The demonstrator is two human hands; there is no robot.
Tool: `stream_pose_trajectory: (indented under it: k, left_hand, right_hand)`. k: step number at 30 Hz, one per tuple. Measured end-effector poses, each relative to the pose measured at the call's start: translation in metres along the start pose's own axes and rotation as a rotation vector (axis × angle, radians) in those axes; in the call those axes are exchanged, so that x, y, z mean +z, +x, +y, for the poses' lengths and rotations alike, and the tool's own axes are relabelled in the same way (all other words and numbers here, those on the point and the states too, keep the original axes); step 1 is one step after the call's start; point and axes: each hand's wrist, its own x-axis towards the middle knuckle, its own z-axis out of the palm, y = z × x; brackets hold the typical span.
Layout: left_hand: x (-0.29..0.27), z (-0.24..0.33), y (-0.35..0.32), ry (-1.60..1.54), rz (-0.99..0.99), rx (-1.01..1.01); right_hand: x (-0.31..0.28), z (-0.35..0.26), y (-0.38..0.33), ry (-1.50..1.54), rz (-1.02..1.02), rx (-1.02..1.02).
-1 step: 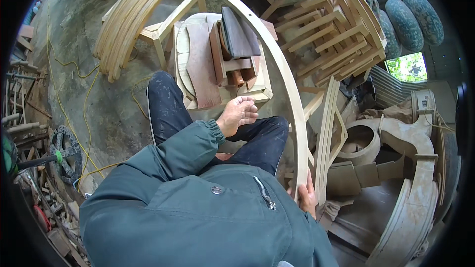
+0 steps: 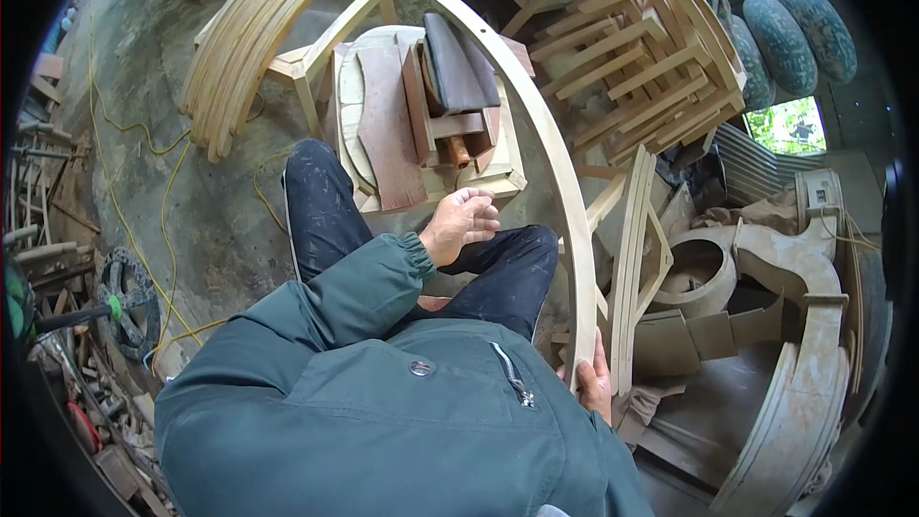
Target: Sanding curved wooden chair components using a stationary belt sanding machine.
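Observation:
A long, pale curved wooden rail point(image 2: 546, 124) arcs from the far middle down to my right side, with a small dark hole near its far end. My right hand point(image 2: 595, 381) is wrapped round its near end. Above my crossed legs, my left hand point(image 2: 462, 226) is loosely curled with its fingers partly apart, and no object shows in it. Just beyond it stands a low wooden bench point(image 2: 504, 182). On the bench lie a reddish-brown board point(image 2: 385, 124), a dark wedge-shaped board point(image 2: 461, 67) and a wooden frame with a round brown handle point(image 2: 458, 150).
Several curved rails point(image 2: 258, 33) rest on a wooden frame at far left. A stack of slatted frames point(image 2: 641, 67) stands far right, with leaning strips point(image 2: 632, 278) near my right arm. Carved pale pieces point(image 2: 814, 325) lie at right. A yellow cord point(image 2: 120, 206) crosses the floor.

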Motion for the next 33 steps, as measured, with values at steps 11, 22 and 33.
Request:
stream_pose_trajectory:
  k: [11, 22, 33]
  left_hand:
    - [-0.023, 0.016, 0.001, -0.038, 0.057, 0.051]
    - [-0.044, 0.047, -0.012, -0.069, 0.164, 0.21]
    - [0.007, -0.003, -0.006, 0.061, 0.034, -0.017]
  right_hand:
    - [0.141, -0.066, 0.235, -0.609, -0.113, -0.425]
    - [0.196, -0.101, 0.309, -0.889, -0.034, -0.72]
    - [-0.065, 0.07, 0.006, -0.852, 0.24, -0.292]
